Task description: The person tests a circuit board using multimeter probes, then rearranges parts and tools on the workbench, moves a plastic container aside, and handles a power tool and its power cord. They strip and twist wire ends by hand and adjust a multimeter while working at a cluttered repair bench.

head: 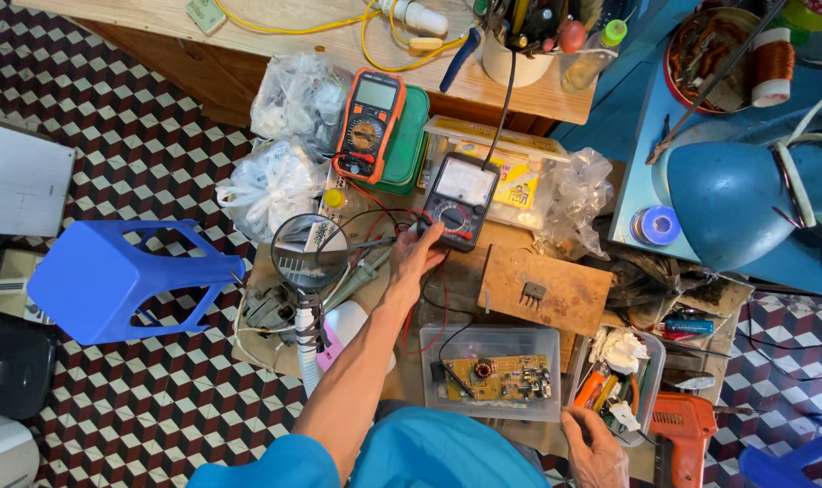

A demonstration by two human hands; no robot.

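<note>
My left hand [417, 258] reaches forward to a black analog multimeter [465, 185], with its fingers curled on the meter's lower left corner by the dial. Red and black test leads [375, 217] trail around that hand. An orange digital multimeter [368, 122] lies just left of it on a green case [413, 136]. My right hand [599, 452] rests low at the right with fingers apart, holding nothing, beside a clear plastic box [542, 343] that holds a brown circuit board [499, 378].
A round magnifying glass [309, 253] stands left of my arm. A wooden block [565, 298] carries a small black component. An orange drill [686, 429] and a tool tray [653, 366] lie right. A blue stool [113, 280], blue lamp [727, 203] and plastic bags [275, 185] surround the bench.
</note>
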